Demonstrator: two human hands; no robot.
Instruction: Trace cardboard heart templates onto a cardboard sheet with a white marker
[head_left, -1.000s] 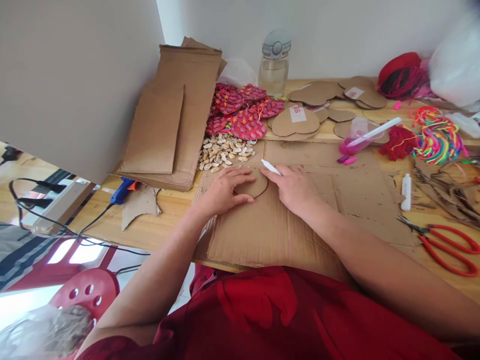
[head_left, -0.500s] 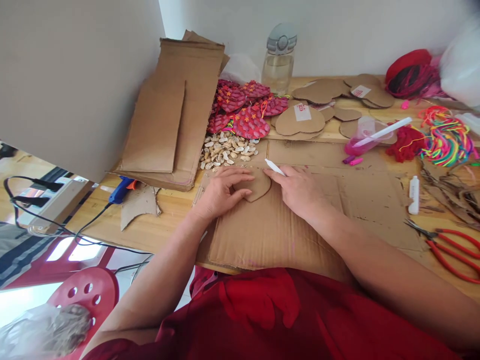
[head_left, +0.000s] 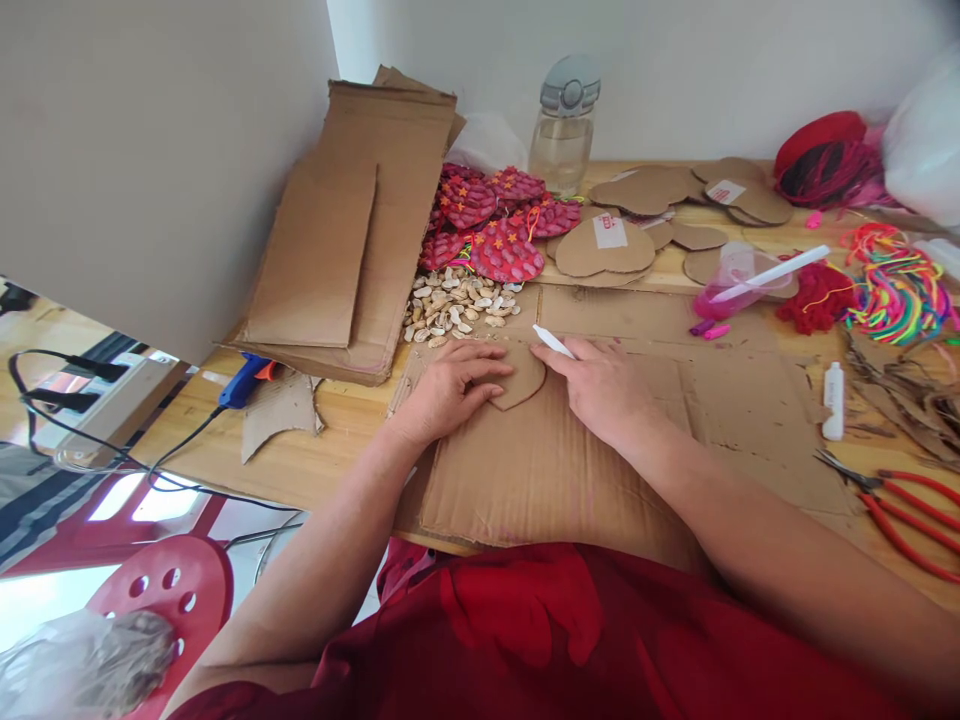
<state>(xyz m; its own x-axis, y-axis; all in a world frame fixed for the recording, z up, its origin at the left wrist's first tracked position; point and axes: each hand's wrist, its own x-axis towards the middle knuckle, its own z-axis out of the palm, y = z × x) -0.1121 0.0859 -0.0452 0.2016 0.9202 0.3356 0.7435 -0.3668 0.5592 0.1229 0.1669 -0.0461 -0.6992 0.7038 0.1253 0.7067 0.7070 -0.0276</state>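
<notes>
My left hand point(head_left: 450, 385) lies flat with fingers spread on a small cardboard heart point(head_left: 523, 378), pressing it onto a large cardboard sheet point(head_left: 555, 460). My right hand point(head_left: 604, 385) is closed round a white pen point(head_left: 553, 341), its tip at the heart's upper right edge. Both hands sit near the sheet's far left part.
Peanut shells point(head_left: 454, 305) and red fabric hearts point(head_left: 495, 225) lie behind the hands. Folded cardboard point(head_left: 352, 230) leans at the left, a water bottle point(head_left: 562, 125) stands at the back. Cardboard hearts point(head_left: 637, 215), coloured cords point(head_left: 892, 280), a glue bottle point(head_left: 832, 398), red scissors point(head_left: 900, 510) and a glue gun point(head_left: 244, 380) are around.
The cardboard heart has turned under my left hand, its point now toward me. My right hand with the pen has shifted slightly along its edge.
</notes>
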